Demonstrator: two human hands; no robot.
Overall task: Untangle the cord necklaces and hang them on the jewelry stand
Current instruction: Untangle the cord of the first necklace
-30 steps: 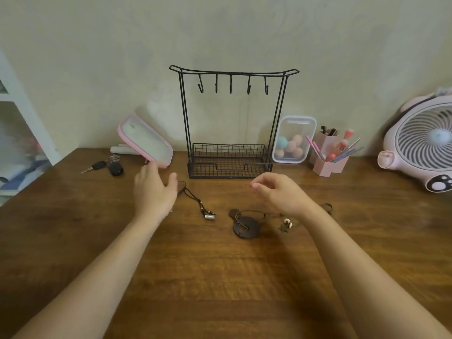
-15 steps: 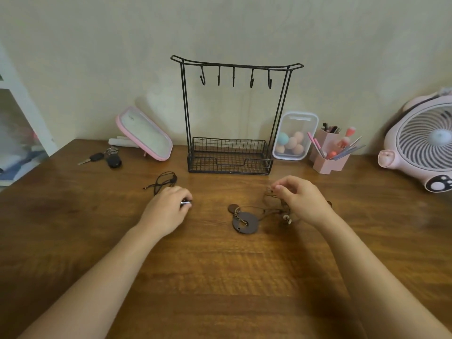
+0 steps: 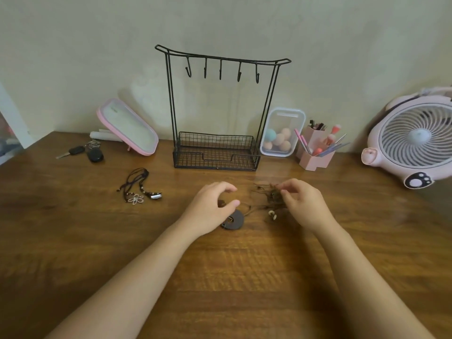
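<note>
While all five hooks (image 3: pixel 220 72) of the jewelry stand (image 3: pixel 221 106) hung bare, your right hand (image 3: pixel 302 204) pinched the tangled brown cords (image 3: pixel 270 199) and your left hand (image 3: pixel 210 207) hovered open-gripped over the disc pendant (image 3: pixel 233 220), another necklace bundle (image 3: pixel 139 188) waiting aside.

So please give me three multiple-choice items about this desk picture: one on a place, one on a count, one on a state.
1. Where does the flower-pendant necklace lie?
A. In the stand's basket
B. On the table, left of the hands
C. On a hook

2. How many hooks does the jewelry stand have?
A. Three
B. Five
C. Seven

3. What hangs on the hooks?
A. Nothing
B. One necklace
C. Keys

Answers: 1 B, it rests on bare wood left of the left hand. 2 B, five hang from the top bar. 3 A, all hooks are bare.
</note>
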